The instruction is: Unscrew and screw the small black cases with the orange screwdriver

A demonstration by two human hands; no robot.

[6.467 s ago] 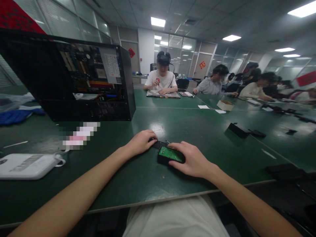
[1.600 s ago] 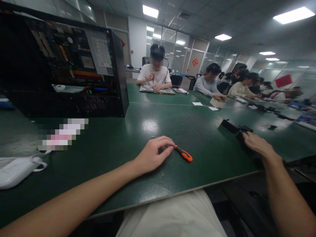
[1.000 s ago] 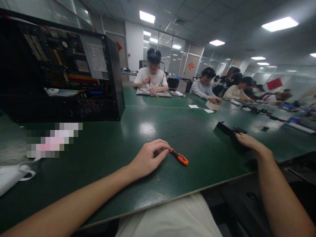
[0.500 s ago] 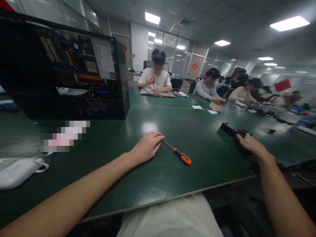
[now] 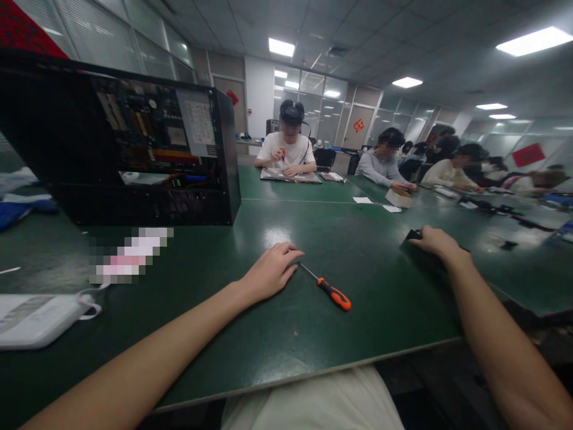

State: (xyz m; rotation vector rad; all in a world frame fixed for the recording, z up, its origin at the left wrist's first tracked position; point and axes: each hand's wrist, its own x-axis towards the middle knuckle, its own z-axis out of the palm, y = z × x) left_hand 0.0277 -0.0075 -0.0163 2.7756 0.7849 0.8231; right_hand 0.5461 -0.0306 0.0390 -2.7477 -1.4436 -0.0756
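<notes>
Trousers (image 5: 308,401), one pale pair, show below the near edge of one green table (image 5: 250,352). On its left lies one white device (image 5: 40,319) with a looped strap. One screwdriver (image 5: 334,294), its handle orange and black, lies in the middle, its shaft pointing at the left hand (image 5: 270,272). That hand is palm down, its grip released; whether a fingertip touches the shaft, I cannot tell. Well to the right, the right hand (image 5: 441,242) bends over one black box (image 5: 414,235) on the table, hiding much of it; how firmly it grasps, I cannot tell. One blurred-out strip (image 5: 134,255) lies beyond the white device, just before one open black computer case (image 5: 192,206). Farther off are two white papers (image 5: 362,200) and one small carton (image 5: 399,199). Opposite, one person in white (image 5: 289,149) holds one red-handled tool (image 5: 283,154) over one flat panel (image 5: 290,177); one person in grey (image 5: 380,167) sits to the right.
</notes>
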